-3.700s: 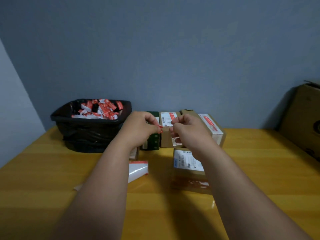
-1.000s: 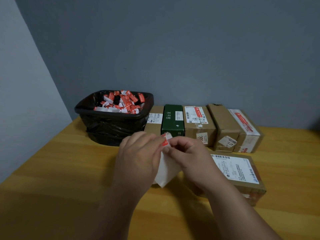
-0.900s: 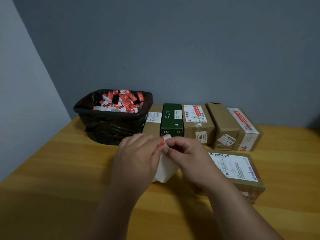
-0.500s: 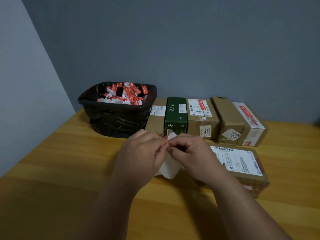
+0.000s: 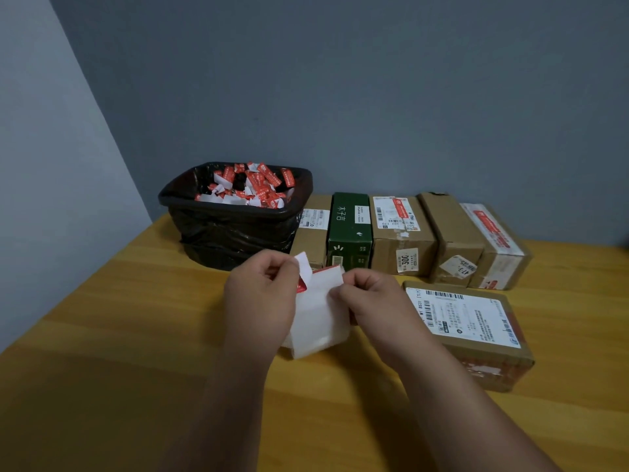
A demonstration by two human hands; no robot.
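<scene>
Both hands meet at frame centre: left hand (image 5: 262,301) pinches the curled tab (image 5: 304,272), right hand (image 5: 377,301) pinches the white label sheet (image 5: 320,321) beside it. I'd peel slowly, with the right grip close to the parting line, so nothing tears.
</scene>
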